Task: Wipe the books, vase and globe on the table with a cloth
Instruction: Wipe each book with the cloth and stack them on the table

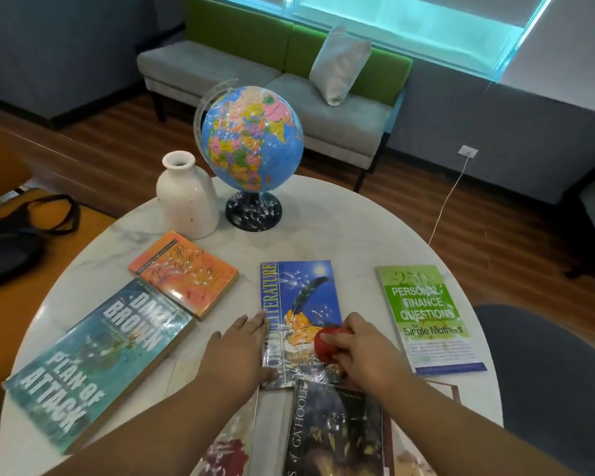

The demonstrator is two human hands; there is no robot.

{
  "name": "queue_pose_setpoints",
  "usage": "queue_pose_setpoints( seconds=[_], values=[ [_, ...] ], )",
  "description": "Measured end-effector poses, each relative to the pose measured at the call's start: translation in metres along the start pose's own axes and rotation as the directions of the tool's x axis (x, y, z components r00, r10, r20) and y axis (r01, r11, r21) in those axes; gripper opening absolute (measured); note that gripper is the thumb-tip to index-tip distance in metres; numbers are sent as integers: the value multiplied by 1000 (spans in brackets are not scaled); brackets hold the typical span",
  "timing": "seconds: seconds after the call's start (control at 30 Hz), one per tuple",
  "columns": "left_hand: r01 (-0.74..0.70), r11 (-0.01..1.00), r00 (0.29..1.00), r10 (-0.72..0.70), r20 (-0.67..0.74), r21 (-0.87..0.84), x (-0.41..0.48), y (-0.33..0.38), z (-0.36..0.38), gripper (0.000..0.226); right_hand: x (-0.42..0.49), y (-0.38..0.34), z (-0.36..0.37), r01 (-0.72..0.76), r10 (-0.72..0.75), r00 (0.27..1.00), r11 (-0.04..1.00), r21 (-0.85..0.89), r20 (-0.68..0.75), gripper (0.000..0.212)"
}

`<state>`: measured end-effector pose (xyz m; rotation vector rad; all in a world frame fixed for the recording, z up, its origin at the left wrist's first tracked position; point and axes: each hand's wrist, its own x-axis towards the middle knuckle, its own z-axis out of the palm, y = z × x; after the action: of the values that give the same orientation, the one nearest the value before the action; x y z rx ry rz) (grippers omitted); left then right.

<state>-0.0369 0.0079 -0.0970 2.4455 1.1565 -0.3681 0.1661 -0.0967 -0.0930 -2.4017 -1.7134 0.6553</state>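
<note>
Several books lie flat on a round white marble table (340, 214). My right hand (364, 352) presses a bunched red cloth (327, 341) onto the lower part of the blue literature book (299, 297). My left hand (237, 348) lies flat with fingers spread, its fingertips on that book's left edge. A teal book (93, 362) and an orange book (182, 273) lie to the left, a green finance book (426, 314) to the right, and a dark book (334, 431) nearest me. A white vase (186, 197) and a globe (251, 139) on a dark base stand at the back.
A black bag (18, 235) rests on an orange seat at the left. A grey chair (543, 372) is at the right edge of the table. Behind the table stands a grey and green sofa (255, 73) with a cushion; a white cable (447, 201) runs across the wooden floor.
</note>
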Motion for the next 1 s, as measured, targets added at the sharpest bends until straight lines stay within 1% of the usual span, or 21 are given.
queue_pose_setpoints(
  seconds=[0.07, 0.1, 0.2, 0.23, 0.3, 0.33, 0.37, 0.43, 0.5, 0.57, 0.6, 0.67, 0.73, 0.77, 0.87, 0.9, 0.93, 1.0],
  values=[
    [-4, 1000, 1000, 4, 0, 6, 0, 0, 0, 92, 6, 3, -1, -67, 68, 995, 997, 27, -66, 31],
    [-7, 1000, 1000, 7, 1, 8, 0, 0, 0, 91, 8, 2, -1, -57, 57, 997, 998, 7, -55, 30],
    [-13, 1000, 1000, 13, 10, 16, 1, -1, -1, 91, 6, 0, 0, 22, -22, 998, 1000, -10, 51, 29],
    [-15, 1000, 1000, 14, 14, 17, 1, -1, -1, 91, 6, 1, -1, 11, -11, 999, 1000, -8, 44, 29],
    [-17, 1000, 1000, 17, 10, 10, 1, -3, -1, 92, 11, 3, -4, -64, 64, 997, 998, 2, -36, 27],
    [-16, 1000, 1000, 16, 10, 6, 2, -3, -1, 92, 12, 1, -4, -82, 82, 996, 996, -15, -46, 25],
    [-15, 1000, 1000, 15, 11, 3, 2, -3, -1, 92, 12, -2, -2, -75, 74, 997, 997, -26, -35, 23],
    [-15, 1000, 1000, 14, 12, 9, 2, -4, 0, 92, 9, -4, 2, -73, 73, 997, 996, 49, 15, 11],
    [-11, 1000, 1000, 11, 14, 15, 3, -4, 1, 93, 9, -1, 1, -90, 89, 996, 992, 94, 8, 13],
    [-10, 1000, 1000, 9, 16, 17, 4, -4, 1, 93, 13, 1, -4, -139, 143, 988, 988, 68, -56, 13],
    [-9, 1000, 1000, 9, 15, 17, 3, -4, 1, 93, 15, -1, -5, -138, 140, 988, 990, 32, -67, 15],
    [-10, 1000, 1000, 9, 14, 17, 3, -4, 1, 93, 10, -8, -2, -102, 102, 994, 995, 3, -26, 20],
    [-11, 1000, 1000, 11, 15, 21, 3, -3, 1, 93, 4, -3, 2, -100, 97, 994, 992, 78, 41, 18],
    [-11, 1000, 1000, 11, 15, 23, 2, -3, 0, 93, 1, 0, 0, -108, 103, 994, 989, 104, 46, 17],
    [-10, 1000, 1000, 10, 15, 21, 2, -2, -1, 92, 12, 7, -5, -163, 164, 986, 986, 27, -38, 22],
    [-10, 1000, 1000, 10, 16, 23, 2, -2, -1, 92, 15, 5, -6, -155, 154, 986, 988, -3, -61, 23],
    [-10, 1000, 1000, 10, 18, 26, 1, -2, -1, 92, 16, 1, -5, -130, 128, 990, 991, -26, -53, 24],
    [-12, 1000, 1000, 11, 20, 29, 1, -2, -1, 93, 13, -1, -1, -73, 74, 997, 997, -23, 10, 23]
  ],
)
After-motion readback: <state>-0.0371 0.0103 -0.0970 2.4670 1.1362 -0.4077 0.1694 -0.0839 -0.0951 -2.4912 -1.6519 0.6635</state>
